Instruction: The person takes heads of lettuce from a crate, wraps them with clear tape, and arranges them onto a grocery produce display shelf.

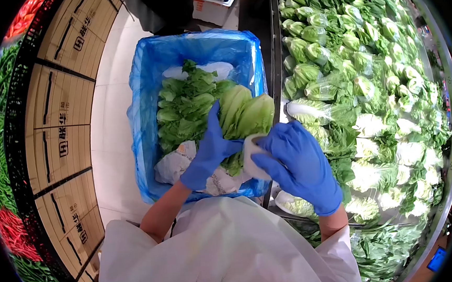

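My left hand (208, 153), in a blue glove, grips the lower part of a bunch of light green lettuce (247, 112), with one finger lying up along its leaves. My right hand (296, 162), also gloved in blue, pinches a curved white band (253, 159) at the base of that lettuce. Whether the band is tape, paper or foam I cannot tell. Both hands are over the near right part of a blue crate (139, 115) lined with blue plastic. More leafy lettuce (181, 105) lies inside it, beside crumpled printed paper (178, 162).
Right of the crate, a sloped display holds wrapped green lettuces (314, 56), Chinese cabbages (367, 175) and loose leafy greens (391, 250). Cardboard-brown printed panels (61, 147) line the left, below green and red peppers (15, 234). A person in dark clothing (162, 9) stands beyond the crate.
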{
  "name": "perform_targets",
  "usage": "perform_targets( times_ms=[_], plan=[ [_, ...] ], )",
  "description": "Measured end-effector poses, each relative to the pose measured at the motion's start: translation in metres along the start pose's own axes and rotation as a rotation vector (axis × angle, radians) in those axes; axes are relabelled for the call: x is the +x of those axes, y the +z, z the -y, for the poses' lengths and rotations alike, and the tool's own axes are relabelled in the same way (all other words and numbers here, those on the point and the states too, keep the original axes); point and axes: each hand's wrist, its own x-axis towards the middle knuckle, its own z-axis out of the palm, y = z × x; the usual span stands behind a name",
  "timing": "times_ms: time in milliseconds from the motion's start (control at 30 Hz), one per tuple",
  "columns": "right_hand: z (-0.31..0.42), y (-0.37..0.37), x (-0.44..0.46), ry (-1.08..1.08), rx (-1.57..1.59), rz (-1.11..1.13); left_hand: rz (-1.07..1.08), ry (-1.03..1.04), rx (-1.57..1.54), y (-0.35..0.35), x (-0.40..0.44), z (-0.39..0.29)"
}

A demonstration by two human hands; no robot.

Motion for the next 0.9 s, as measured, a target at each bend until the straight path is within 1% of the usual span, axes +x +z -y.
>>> perform_targets(
  times_ms=[67,100,167,200,233,300,367,400,467,567,600,667,800,900],
  plan=[
    [-0.003,0.007,0.007,-0.092,-0.376,-0.120,-0.057,0.089,0.095,0.000,0.001,-0.005],
    [-0.004,0.009,0.008,-0.101,-0.378,-0.106,-0.072,0.088,0.087,0.001,0.000,-0.010],
    [-0.008,0.010,0.005,0.042,-0.333,-0.150,-0.155,0.101,0.068,0.004,-0.002,-0.019],
    [-0.008,0.011,0.004,0.067,-0.289,-0.150,-0.169,0.097,0.057,0.004,-0.003,-0.022],
    [-0.008,0.010,0.004,0.063,-0.292,-0.134,-0.189,0.131,0.078,0.002,-0.003,-0.025],
    [-0.006,0.008,0.005,0.021,-0.222,-0.192,-0.218,0.164,0.094,-0.002,-0.002,-0.025],
    [-0.005,0.005,0.004,0.046,-0.174,-0.170,-0.211,0.189,0.168,-0.008,-0.002,-0.025],
    [-0.005,0.005,0.004,0.058,-0.102,-0.207,-0.217,0.187,0.165,-0.008,-0.003,-0.028],
    [-0.003,0.004,0.001,0.124,0.058,-0.240,-0.198,0.176,0.043,-0.009,-0.005,-0.041],
    [-0.002,0.005,-0.002,0.178,0.087,-0.291,-0.174,0.232,0.089,-0.011,-0.005,-0.045],
    [0.000,0.004,-0.001,0.178,0.086,-0.291,-0.174,0.232,0.088,-0.011,-0.006,-0.046],
    [0.007,0.000,0.003,0.049,-0.220,-0.259,-0.154,0.203,0.083,-0.010,-0.006,-0.047],
    [0.013,-0.001,0.002,0.061,-0.313,-0.239,-0.151,0.179,0.076,-0.008,-0.007,-0.045],
    [0.013,-0.005,-0.002,0.019,-0.365,-0.258,-0.168,0.156,0.073,-0.008,-0.007,-0.047]
  ],
)
